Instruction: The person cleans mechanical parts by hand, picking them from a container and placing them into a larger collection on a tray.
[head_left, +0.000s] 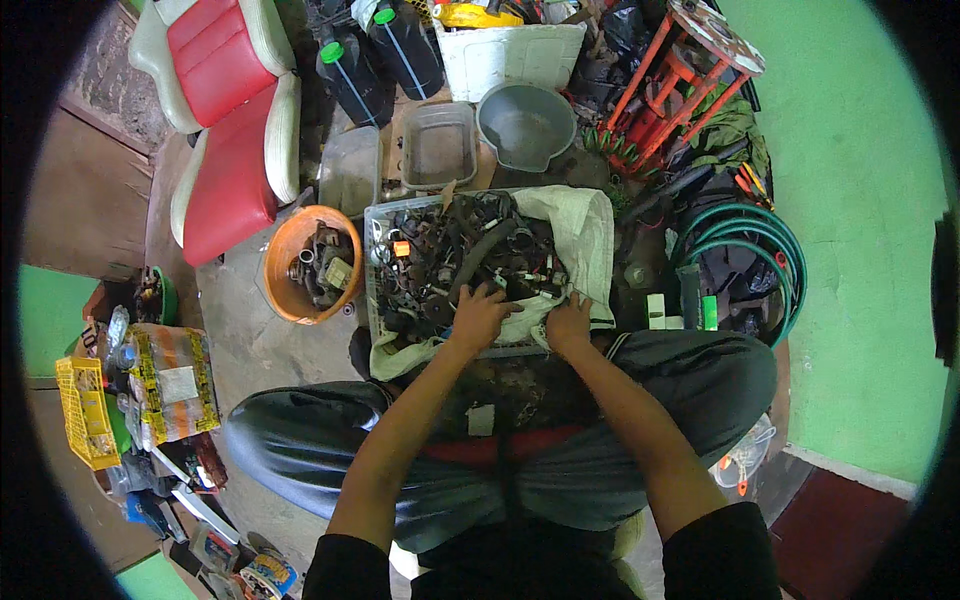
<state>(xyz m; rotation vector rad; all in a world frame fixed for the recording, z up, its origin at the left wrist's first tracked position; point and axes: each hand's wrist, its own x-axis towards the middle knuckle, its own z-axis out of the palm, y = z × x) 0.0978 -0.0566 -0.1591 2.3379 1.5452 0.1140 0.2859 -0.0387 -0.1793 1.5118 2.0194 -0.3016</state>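
Before me a clear plastic crate (369, 259) holds a jumble of dark mechanical and electrical parts (427, 270). A pale woven sack (589, 225) lines it and folds over its right side and near rim. My left hand (480, 319) lies on the near part of the pile, fingers spread over parts and sack, with nothing visibly held. Just to its right, my right hand (570, 322) grips the bunched sack at the near right rim. A thick dark hose piece (484, 255) lies across the parts. Among them, an orange connector (401, 248) sits at the left.
An orange bucket (274, 262) of metal parts stands left of the crate. Beyond are a clear tub (439, 184), a grey basin (525, 124) and black jugs (352, 82) with green caps. A coiled green hose (796, 277) and red metal stand (637, 75) are at right.
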